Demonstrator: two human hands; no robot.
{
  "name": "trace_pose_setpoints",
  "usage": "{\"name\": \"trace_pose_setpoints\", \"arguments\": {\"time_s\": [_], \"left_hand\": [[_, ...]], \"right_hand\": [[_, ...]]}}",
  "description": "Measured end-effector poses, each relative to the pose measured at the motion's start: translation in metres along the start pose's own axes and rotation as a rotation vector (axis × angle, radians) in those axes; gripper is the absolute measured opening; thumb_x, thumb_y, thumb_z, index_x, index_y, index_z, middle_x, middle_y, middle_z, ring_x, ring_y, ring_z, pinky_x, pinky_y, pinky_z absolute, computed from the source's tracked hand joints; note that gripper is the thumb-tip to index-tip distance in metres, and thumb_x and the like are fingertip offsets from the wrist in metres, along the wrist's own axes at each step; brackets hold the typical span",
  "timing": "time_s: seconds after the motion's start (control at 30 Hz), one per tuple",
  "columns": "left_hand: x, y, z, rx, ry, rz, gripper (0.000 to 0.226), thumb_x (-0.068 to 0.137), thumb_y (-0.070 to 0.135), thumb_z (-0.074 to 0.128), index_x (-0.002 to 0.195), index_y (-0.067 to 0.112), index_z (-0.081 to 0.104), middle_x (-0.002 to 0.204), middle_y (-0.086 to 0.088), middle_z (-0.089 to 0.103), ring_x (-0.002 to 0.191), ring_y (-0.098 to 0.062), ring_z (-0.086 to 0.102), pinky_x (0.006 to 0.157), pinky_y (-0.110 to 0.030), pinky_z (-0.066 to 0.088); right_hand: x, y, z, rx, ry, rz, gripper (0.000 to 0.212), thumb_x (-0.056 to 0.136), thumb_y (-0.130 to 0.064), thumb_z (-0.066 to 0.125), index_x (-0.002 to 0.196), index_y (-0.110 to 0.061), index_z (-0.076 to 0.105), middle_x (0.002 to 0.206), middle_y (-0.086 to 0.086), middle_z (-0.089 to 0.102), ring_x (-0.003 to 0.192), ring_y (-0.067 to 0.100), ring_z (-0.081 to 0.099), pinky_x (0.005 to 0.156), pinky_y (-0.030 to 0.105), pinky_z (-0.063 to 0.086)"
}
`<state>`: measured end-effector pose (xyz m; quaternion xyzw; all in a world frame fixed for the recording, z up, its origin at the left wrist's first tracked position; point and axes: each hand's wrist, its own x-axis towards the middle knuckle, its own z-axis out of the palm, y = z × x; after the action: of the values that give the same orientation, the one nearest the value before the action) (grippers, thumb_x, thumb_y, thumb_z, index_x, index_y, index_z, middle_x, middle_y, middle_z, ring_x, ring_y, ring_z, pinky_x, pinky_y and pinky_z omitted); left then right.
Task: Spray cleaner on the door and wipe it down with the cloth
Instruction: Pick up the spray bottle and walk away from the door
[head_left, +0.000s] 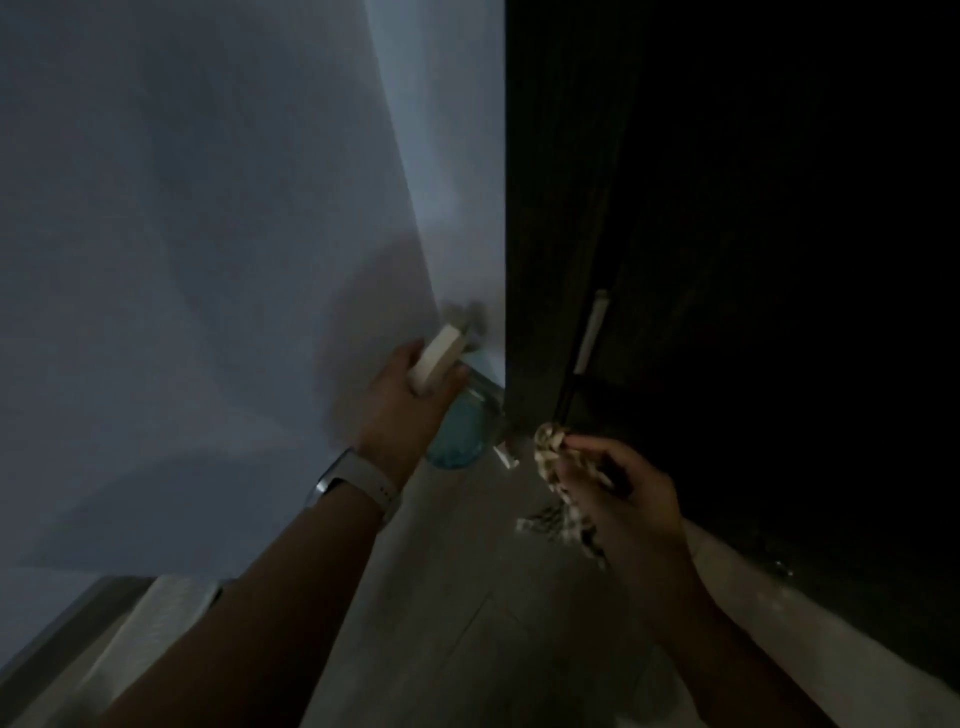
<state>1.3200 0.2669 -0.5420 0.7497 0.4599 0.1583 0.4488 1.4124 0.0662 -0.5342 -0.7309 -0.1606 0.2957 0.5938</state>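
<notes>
The scene is dim. My left hand (410, 400) grips a spray bottle (460, 434) with blue liquid and a white trigger head, held just left of the dark door's edge. The dark door (727, 208) fills the right half of the view, with a pale latch plate on its edge. My right hand (623, 499) holds a patterned cloth (553, 452) bunched in its fingers, close to the door's edge near the floor. Part of the cloth hangs below the hand. A pale watch sits on my left wrist.
A pale wall (208, 234) covers the left half. A light tiled floor (467, 597) runs between my arms. A white door stop (506, 457) sits near the door's foot. A pale ledge (130, 623) lies at the lower left.
</notes>
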Motion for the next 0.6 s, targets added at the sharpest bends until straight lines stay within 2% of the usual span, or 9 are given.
{"name": "trace_pose_setpoints", "arguments": {"time_s": [0.07, 0.17, 0.2, 0.27, 0.37, 0.43, 0.5, 0.53, 0.6], "left_hand": [[0.010, -0.013, 0.007, -0.033, 0.010, 0.020, 0.049, 0.079, 0.066, 0.062, 0.107, 0.027, 0.065, 0.099, -0.003, 0.070, 0.090, -0.019, 0.067, 0.080, -0.047, 0.056], [-0.002, -0.010, 0.005, -0.005, 0.084, 0.025, 0.021, 0.086, 0.051, 0.064, 0.086, 0.029, 0.064, 0.078, -0.001, 0.067, 0.073, -0.017, 0.064, 0.068, -0.036, 0.055], [-0.012, -0.003, 0.001, -0.020, 0.104, 0.007, 0.023, 0.087, 0.049, 0.063, 0.086, 0.026, 0.064, 0.076, -0.002, 0.066, 0.071, -0.018, 0.064, 0.066, -0.035, 0.054], [-0.034, 0.013, -0.013, -0.092, 0.130, -0.069, 0.038, 0.087, 0.055, 0.060, 0.093, 0.018, 0.066, 0.081, -0.007, 0.069, 0.077, -0.025, 0.067, 0.068, -0.044, 0.056], [-0.074, 0.049, -0.045, -0.159, 0.155, -0.196, 0.033, 0.087, 0.049, 0.062, 0.092, 0.016, 0.067, 0.087, -0.011, 0.071, 0.084, -0.028, 0.068, 0.072, -0.049, 0.056], [-0.107, 0.086, -0.073, -0.225, 0.165, -0.271, 0.023, 0.088, 0.046, 0.064, 0.089, 0.023, 0.065, 0.084, -0.004, 0.071, 0.079, -0.016, 0.068, 0.072, -0.042, 0.059], [-0.149, 0.130, -0.108, -0.236, 0.151, -0.276, 0.014, 0.092, 0.037, 0.062, 0.086, 0.023, 0.062, 0.078, 0.004, 0.066, 0.068, 0.000, 0.064, 0.062, -0.024, 0.054], [-0.172, 0.153, -0.129, -0.210, 0.146, -0.270, 0.012, 0.093, 0.033, 0.060, 0.086, 0.023, 0.061, 0.078, 0.005, 0.065, 0.067, 0.002, 0.062, 0.060, -0.018, 0.050], [-0.215, 0.192, -0.172, -0.182, 0.167, -0.275, 0.009, 0.094, 0.030, 0.059, 0.086, 0.027, 0.061, 0.076, 0.002, 0.065, 0.068, 0.001, 0.062, 0.061, -0.017, 0.048]], "right_hand": [[0.002, 0.007, 0.007, -0.020, 0.002, 0.007, 0.018, 0.085, -0.013, 0.069, 0.091, -0.030, 0.068, 0.084, -0.022, 0.071, 0.076, -0.005, 0.066, 0.057, 0.011, 0.050], [-0.005, -0.004, 0.010, -0.021, -0.003, 0.057, 0.020, 0.084, -0.012, 0.069, 0.092, -0.031, 0.068, 0.087, -0.022, 0.071, 0.073, -0.004, 0.064, 0.054, 0.009, 0.046], [-0.009, -0.013, 0.010, -0.016, 0.000, 0.088, 0.021, 0.085, -0.011, 0.069, 0.094, -0.030, 0.069, 0.090, -0.018, 0.072, 0.074, -0.002, 0.065, 0.055, 0.009, 0.046], [-0.019, -0.040, 0.010, 0.009, 0.019, 0.150, 0.020, 0.086, -0.010, 0.069, 0.099, -0.025, 0.070, 0.094, -0.010, 0.073, 0.080, -0.001, 0.066, 0.059, 0.010, 0.047], [-0.039, -0.100, 0.009, 0.016, 0.045, 0.191, 0.018, 0.088, -0.009, 0.067, 0.100, -0.022, 0.069, 0.094, -0.008, 0.071, 0.072, -0.006, 0.063, 0.053, 0.007, 0.043], [-0.059, -0.151, 0.006, 0.018, 0.034, 0.195, 0.018, 0.088, -0.008, 0.065, 0.097, -0.023, 0.069, 0.090, -0.012, 0.070, 0.068, -0.007, 0.062, 0.051, 0.007, 0.043], [-0.086, -0.204, 0.000, -0.006, 0.004, 0.208, 0.019, 0.088, -0.009, 0.066, 0.092, -0.027, 0.069, 0.083, -0.016, 0.070, 0.064, -0.003, 0.061, 0.049, 0.009, 0.043], [-0.102, -0.232, -0.003, -0.017, -0.015, 0.210, 0.019, 0.088, -0.011, 0.066, 0.090, -0.029, 0.069, 0.080, -0.015, 0.070, 0.062, 0.000, 0.059, 0.047, 0.011, 0.042], [-0.134, -0.290, -0.011, -0.027, -0.066, 0.211, 0.016, 0.088, -0.014, 0.067, 0.091, -0.029, 0.069, 0.081, -0.011, 0.071, 0.059, 0.005, 0.058, 0.046, 0.013, 0.042]]}}
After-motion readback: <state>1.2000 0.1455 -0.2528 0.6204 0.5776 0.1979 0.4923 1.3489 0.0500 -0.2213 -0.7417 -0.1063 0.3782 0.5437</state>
